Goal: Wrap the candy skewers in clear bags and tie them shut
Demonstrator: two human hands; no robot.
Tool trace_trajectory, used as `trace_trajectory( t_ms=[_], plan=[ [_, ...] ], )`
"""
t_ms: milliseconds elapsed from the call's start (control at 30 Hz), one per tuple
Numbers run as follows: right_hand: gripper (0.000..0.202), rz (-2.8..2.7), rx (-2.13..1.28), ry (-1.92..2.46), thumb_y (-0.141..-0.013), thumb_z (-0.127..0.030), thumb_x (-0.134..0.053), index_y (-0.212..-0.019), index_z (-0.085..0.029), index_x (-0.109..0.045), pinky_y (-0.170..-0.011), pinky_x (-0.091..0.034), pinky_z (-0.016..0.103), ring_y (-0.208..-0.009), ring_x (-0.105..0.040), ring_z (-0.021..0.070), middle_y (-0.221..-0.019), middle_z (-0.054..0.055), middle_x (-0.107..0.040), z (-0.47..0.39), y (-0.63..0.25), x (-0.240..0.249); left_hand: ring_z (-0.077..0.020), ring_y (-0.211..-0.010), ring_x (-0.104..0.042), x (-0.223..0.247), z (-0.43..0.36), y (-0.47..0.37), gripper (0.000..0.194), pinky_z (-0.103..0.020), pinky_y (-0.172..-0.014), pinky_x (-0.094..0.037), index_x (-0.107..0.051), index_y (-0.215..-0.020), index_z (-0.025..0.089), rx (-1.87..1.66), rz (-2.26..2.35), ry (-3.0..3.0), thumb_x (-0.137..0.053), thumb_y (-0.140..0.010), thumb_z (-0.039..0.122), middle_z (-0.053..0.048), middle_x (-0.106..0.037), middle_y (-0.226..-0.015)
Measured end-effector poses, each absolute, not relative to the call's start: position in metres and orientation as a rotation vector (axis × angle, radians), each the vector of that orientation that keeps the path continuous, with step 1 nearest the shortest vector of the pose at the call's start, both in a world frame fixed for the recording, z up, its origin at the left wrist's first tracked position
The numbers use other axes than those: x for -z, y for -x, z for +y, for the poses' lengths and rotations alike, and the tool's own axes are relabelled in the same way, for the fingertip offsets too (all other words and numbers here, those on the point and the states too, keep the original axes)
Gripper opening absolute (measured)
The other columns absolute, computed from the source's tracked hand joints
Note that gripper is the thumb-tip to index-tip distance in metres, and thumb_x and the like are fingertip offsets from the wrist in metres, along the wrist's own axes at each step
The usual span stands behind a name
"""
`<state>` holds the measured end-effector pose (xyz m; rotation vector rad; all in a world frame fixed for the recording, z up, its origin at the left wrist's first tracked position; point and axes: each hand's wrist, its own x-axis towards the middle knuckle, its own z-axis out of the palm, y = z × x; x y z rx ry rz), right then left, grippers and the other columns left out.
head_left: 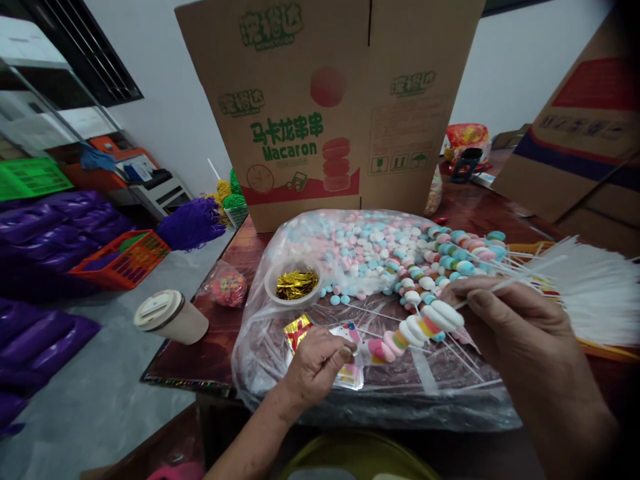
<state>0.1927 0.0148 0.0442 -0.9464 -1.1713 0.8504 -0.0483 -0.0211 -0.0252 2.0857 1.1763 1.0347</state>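
My right hand (520, 333) grips the white stick of a candy skewer (415, 330), threaded with white, pink and yellow-green soft candies. It slants down to the left, above the table. At its far end, my left hand (323, 360) has thumb and finger pinched on what looks like clear film at the tip. Beneath the left hand lie printed packets (350, 380), one of them gold and red (297, 331). More candy skewers (453, 250) are piled behind my right hand. Loose sticks (463, 357) lie below the held skewer.
A clear plastic bag (280, 253) of pastel candies covers the table's middle. On it stands a bowl (269, 283) of gold twist ties. A lidded cup (187, 323) stands left, by a small candy bag (229, 288). White sticks (595, 293) fill the right; a tall carton (320, 67) stands behind.
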Motion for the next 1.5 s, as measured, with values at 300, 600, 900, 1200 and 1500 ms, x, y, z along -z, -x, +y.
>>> trace_trajectory(
  t_ms=[300,600,900,1200,1500],
  plan=[
    [0.018,-1.134,-1.16,0.922,-0.067,-0.036,-0.071,-0.065,-0.019,-0.068,-0.056,-0.047,0.025,-0.065,-0.057,0.0147,-0.069,0.003,-0.061,0.025,-0.183,-0.021,-0.0165,-0.067,-0.056,0.023,-0.022,0.04,0.044,-0.028,-0.068,-0.041,-0.069,-0.08,0.014,-1.035,1.189,-1.959,-0.036,-0.09,0.041,-0.008,-0.066,-0.069],
    [0.021,-1.074,-1.189,1.016,-0.069,-0.039,-0.069,-0.066,-0.018,-0.064,-0.052,-0.042,0.023,-0.059,-0.052,0.0122,-0.064,0.0,-0.058,0.028,-0.169,0.0,-0.0162,-0.076,-0.054,0.029,-0.018,0.03,0.046,-0.025,-0.07,-0.043,-0.06,-0.108,0.015,-0.802,1.214,-1.692,-0.063,-0.072,0.045,-0.004,-0.062,-0.086],
    [0.035,-1.381,-1.368,1.17,-0.072,-0.049,-0.059,-0.059,-0.016,-0.055,-0.042,-0.03,0.021,-0.046,-0.037,0.0083,-0.05,-0.004,-0.044,0.009,-0.144,0.022,-0.0067,-0.035,-0.043,0.03,-0.012,0.0,0.037,-0.016,-0.033,-0.032,-0.053,-0.092,0.015,-0.448,1.07,-1.153,-0.064,-0.068,0.042,0.006,-0.049,-0.052],
    [0.037,-1.686,-1.386,1.153,-0.075,-0.051,-0.055,-0.074,-0.014,-0.058,-0.045,-0.03,0.021,-0.049,-0.036,0.0076,-0.057,-0.003,-0.045,0.034,-0.17,-0.002,-0.0059,-0.032,-0.041,0.028,-0.014,0.003,0.06,-0.015,-0.031,-0.032,-0.048,-0.107,0.021,-0.276,1.201,-1.143,-0.075,-0.057,0.039,0.009,-0.048,-0.049],
    [0.037,-1.687,-1.538,1.145,-0.077,-0.052,-0.052,-0.076,-0.015,-0.052,-0.037,-0.028,0.018,-0.041,-0.038,0.0061,-0.053,-0.003,-0.05,0.031,-0.164,0.019,-0.0085,-0.034,-0.041,0.03,-0.014,0.009,0.088,-0.022,-0.038,-0.037,-0.036,-0.129,0.025,-0.308,1.262,-1.325,-0.076,-0.054,0.047,0.009,-0.046,-0.051]
  ],
)
